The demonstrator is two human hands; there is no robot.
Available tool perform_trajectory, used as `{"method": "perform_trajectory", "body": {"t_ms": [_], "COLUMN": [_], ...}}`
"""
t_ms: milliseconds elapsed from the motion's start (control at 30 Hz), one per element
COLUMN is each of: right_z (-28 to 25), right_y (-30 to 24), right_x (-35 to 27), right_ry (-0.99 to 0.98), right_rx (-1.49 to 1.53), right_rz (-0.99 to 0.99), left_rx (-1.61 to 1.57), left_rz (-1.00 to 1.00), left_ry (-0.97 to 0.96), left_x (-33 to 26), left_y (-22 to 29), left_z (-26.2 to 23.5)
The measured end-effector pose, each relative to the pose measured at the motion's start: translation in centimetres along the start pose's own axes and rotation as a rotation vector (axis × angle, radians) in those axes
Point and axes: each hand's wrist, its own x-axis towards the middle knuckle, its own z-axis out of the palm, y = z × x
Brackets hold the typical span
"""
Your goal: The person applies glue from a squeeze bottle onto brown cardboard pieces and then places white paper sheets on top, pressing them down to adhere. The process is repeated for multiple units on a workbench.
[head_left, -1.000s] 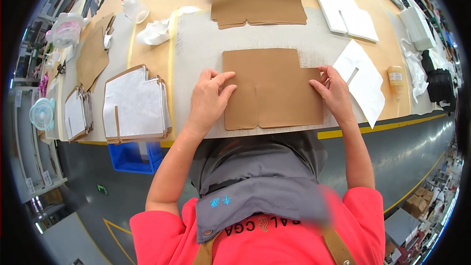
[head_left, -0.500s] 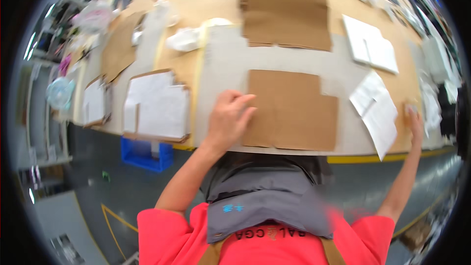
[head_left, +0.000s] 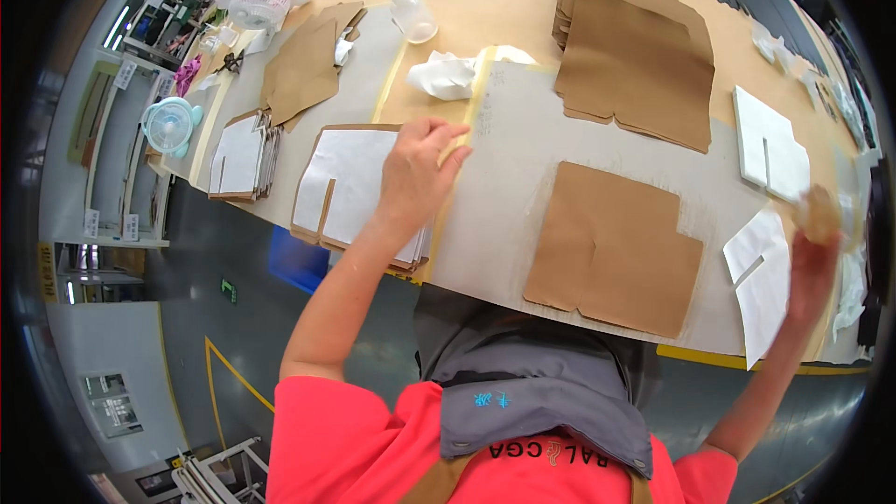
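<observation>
My left hand (head_left: 418,175) hovers over the right part of a pile of white-faced brown pieces (head_left: 350,173), with nothing in it, its thumb and forefinger apart. At the right end of the table my right hand (head_left: 814,266) grips a tan object (head_left: 820,215), too smeared by motion to name. Next to that hand lies a slotted white sheet (head_left: 761,271), one corner hanging past the table edge. Between my hands a flat brown cardboard piece (head_left: 611,247), notched at one corner, rests on the grey board (head_left: 495,215).
Beyond it stands a stack of brown cardboard (head_left: 639,61). White slotted pieces (head_left: 770,145) lie at right. Crumpled white paper (head_left: 443,77) and a clear squeeze bottle (head_left: 412,14) are at centre left. Farther left are a smaller white-faced pile (head_left: 245,157) and two small fans (head_left: 171,125).
The view has swung, shifting the table in the picture. My left hand has moved left, from beside the cardboard piece to over the white-faced pile. My right hand has lifted with the tan object.
</observation>
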Motion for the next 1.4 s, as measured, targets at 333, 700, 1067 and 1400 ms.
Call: {"method": "perform_trajectory", "body": {"t_ms": [333,700,1067,1400], "right_z": [26.4,31.7,29.6,23.7], "right_y": [22.7,31.1,26.2,20.0], "right_x": [5.5,7.2,7.1,4.0], "right_ry": [-0.153,-0.097,-0.211,-0.104], "right_rx": [-0.205,-0.188,-0.247,-0.243], "right_rz": [0.101,0.130,0.283,0.212], "left_rx": [0.105,0.093,0.233,0.362], "left_rz": [0.053,0.167,0.854,0.857], "left_ry": [-0.051,-0.125,-0.168,-0.214], "left_x": [6.3,8.6,8.0,7.5], "left_y": [-6.6,-9.5,-8.2,-6.0], "left_z": [0.3,3.8,2.6,2.0]}}
